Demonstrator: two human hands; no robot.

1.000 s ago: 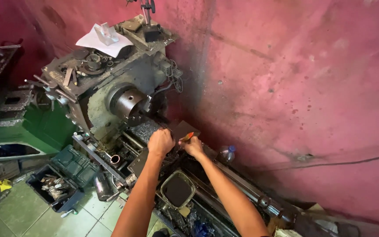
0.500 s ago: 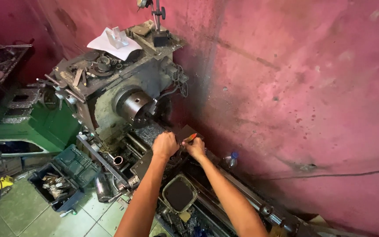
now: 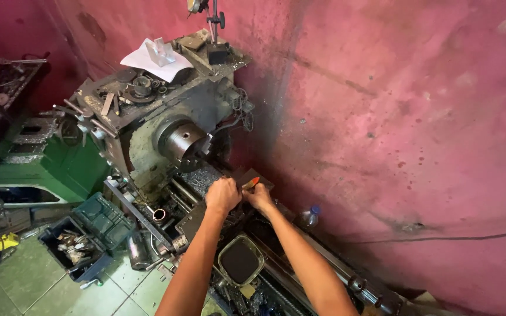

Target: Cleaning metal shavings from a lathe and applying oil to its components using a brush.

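The left hand is curled into a loose fist on the lathe's carriage, just in front of the chuck; what it grips, if anything, is hidden under the knuckles. The right hand sits touching it on the right, fingers pinched around a small tool with a red-orange handle whose tip points up toward a dark metal block on the carriage. Both forearms reach in from the bottom edge.

On top of the lathe lie a sheet of white paper, loose metal parts and a gauge stand. A rectangular tray of dark liquid sits below the hands. A plastic bottle stands near the pink wall. A bin of scrap rests on the tiled floor at left.
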